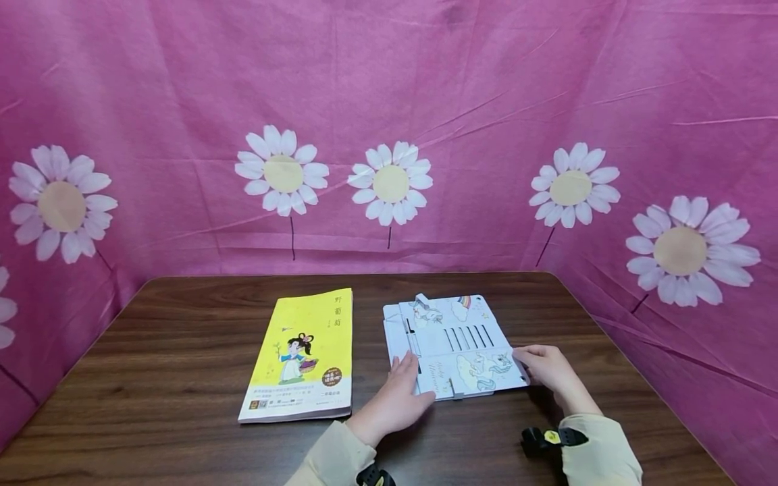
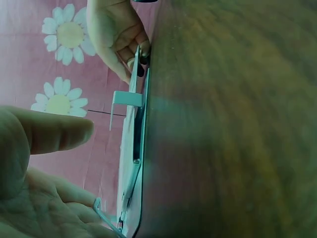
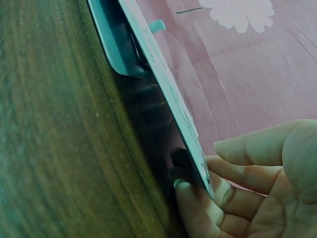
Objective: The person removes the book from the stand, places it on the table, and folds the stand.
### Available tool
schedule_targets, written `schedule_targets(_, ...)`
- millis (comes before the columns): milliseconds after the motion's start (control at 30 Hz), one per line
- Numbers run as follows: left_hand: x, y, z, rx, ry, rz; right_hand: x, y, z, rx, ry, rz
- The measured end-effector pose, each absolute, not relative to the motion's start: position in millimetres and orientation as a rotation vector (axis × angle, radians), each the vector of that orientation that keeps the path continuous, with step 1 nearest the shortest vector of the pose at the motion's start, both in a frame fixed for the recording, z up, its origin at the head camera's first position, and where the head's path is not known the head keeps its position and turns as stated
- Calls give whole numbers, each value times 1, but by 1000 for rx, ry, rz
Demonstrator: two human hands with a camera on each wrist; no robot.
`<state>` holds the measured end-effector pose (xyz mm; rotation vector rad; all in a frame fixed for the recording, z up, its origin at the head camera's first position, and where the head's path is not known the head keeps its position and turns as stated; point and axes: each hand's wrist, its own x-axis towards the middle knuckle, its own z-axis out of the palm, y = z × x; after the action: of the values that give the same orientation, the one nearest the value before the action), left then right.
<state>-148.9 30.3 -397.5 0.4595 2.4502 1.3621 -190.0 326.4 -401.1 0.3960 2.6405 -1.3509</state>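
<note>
A white folding book stand (image 1: 468,344) with unicorn drawings, a rainbow and a row of slots lies nearly flat on the table. My left hand (image 1: 398,398) rests at its near left edge, fingers extended and thumb apart in the left wrist view. With curled fingers, my right hand (image 3: 247,183) grips the right edge, some fingertips beneath the panel. That panel's edge is slightly raised off the table in the right wrist view. A bent page clip (image 2: 126,99) sticks out from the stand's near edge. Another small clip (image 1: 421,298) is at the far edge.
A yellow book (image 1: 313,358) with a cartoon girl on its cover lies left of the stand. The brown wooden table (image 1: 152,378) carries both. Behind it hangs a pink cloth (image 1: 474,81) printed with white daisies. Each wrist wears a black strap.
</note>
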Motion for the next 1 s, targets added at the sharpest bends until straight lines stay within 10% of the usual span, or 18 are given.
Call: schedule_targets(1000,-148,29,-397,468,2502,1144,-190,327,-400,411,2631,-1317)
